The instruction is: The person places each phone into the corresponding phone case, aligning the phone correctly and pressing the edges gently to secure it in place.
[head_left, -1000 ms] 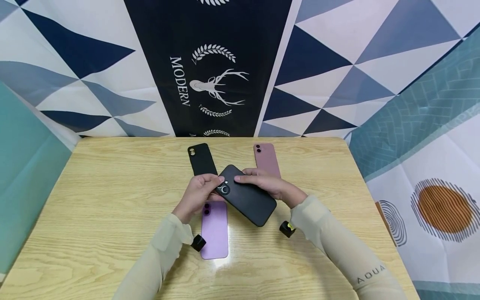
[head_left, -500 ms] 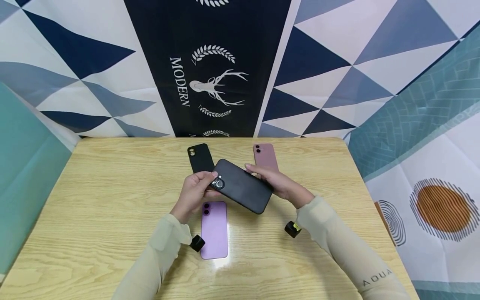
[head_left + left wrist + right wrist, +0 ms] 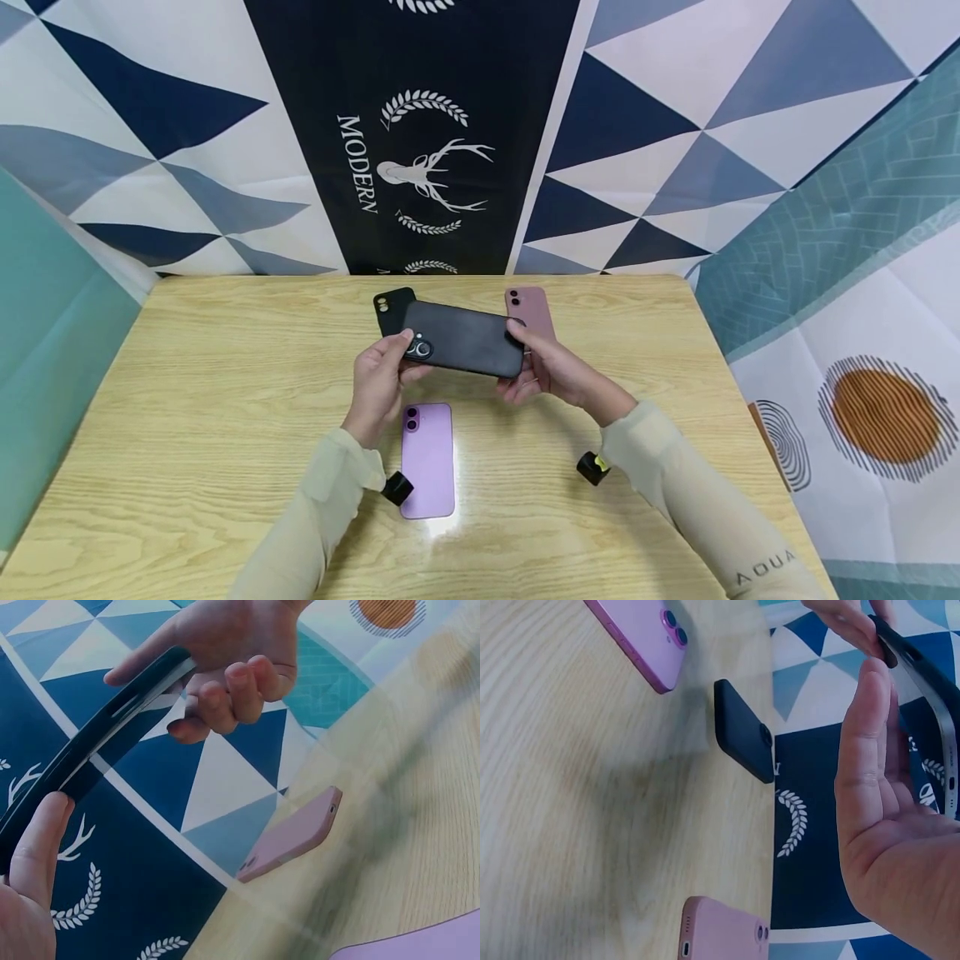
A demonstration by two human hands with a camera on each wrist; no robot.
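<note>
Nearest the person, a purple phone (image 3: pixel 429 467) lies on the table (image 3: pixel 225 433), its camera end pointing away from the body. Beyond it, raised clear of the table, the black phone (image 3: pixel 465 340) is held between two hands. The left hand (image 3: pixel 375 385) pinches the camera end, thumb beside the lenses; the right hand (image 3: pixel 557 368) has the opposite end between thumb and fingers, though how firmly those fingers press underneath is hard to tell. To handle it well, I would share the weight evenly, grip by the rims and keep the thumb off the lenses. The back faces up; the long axis runs crosswise from hand to hand, camera end to the person's left, the plain end a touch closer to the body. Farther off, the black phone partly hides a flat black case (image 3: pixel 390 308), and a pink phone (image 3: pixel 531 307) lies behind the right hand.
</note>
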